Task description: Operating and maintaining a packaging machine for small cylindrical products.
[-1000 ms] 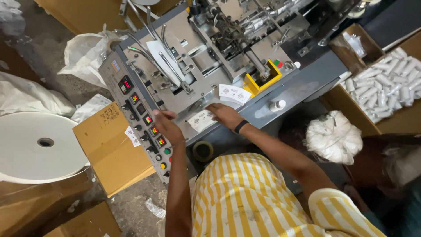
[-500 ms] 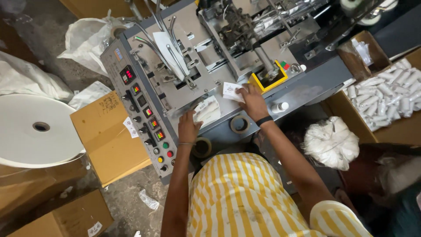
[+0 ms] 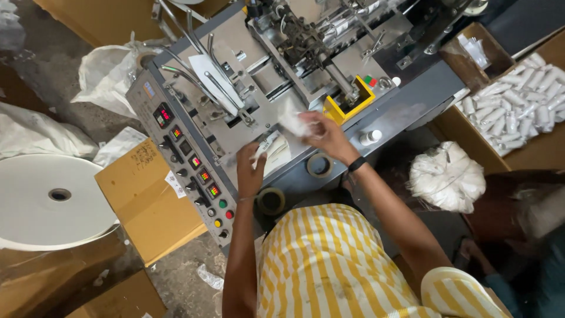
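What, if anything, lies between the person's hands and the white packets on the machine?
Nothing visible: the left hand touches the white packets, and the right hand holds a single packet just above them.

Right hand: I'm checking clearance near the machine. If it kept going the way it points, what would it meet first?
The right hand points up-left, holding a white packet. Straight on, it would likely meet the curved metal guide rods on the machine; depth is unclear.

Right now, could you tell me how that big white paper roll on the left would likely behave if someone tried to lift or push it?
The white paper roll looks wide and densely wound, so it is probably heavy. It lies flat on a brown carton, core hole upward, so a push would likely slide it, not roll it. Its edges could dent.
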